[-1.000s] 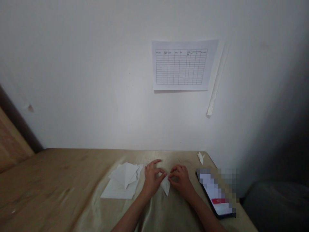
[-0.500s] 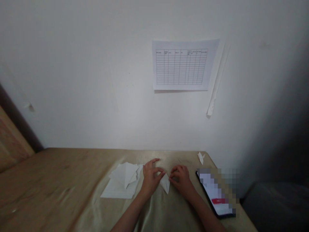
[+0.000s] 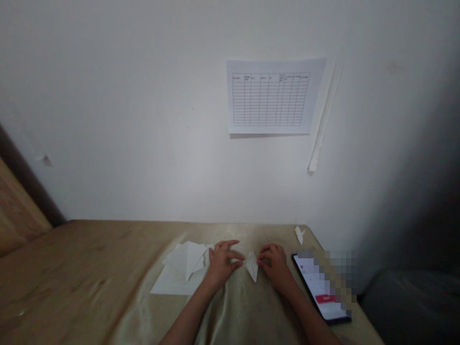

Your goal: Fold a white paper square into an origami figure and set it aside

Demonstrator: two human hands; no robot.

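Note:
A small white folded paper (image 3: 252, 268), shaped like a narrow kite with a pointed lower end, is between my hands just over the cloth. My right hand (image 3: 275, 263) has its thumb and fingertips closed at the paper's right edge. My left hand (image 3: 223, 262) is just left of the paper, fingers spread and thumb apart from it, holding nothing. Left of that hand lies a pile of white paper sheets (image 3: 172, 282), with folded pieces (image 3: 189, 256) on top.
A phone (image 3: 316, 287), partly pixelated, lies to the right of my right forearm. A small folded white paper piece (image 3: 299, 235) sits near the table's far right corner. The table (image 3: 89, 278) has a shiny tan cover. A printed grid sheet (image 3: 271, 98) hangs on the wall.
My left hand has let go of the folded paper and its fingers have spread. The paper has shifted slightly right and away from me, along with my right hand.

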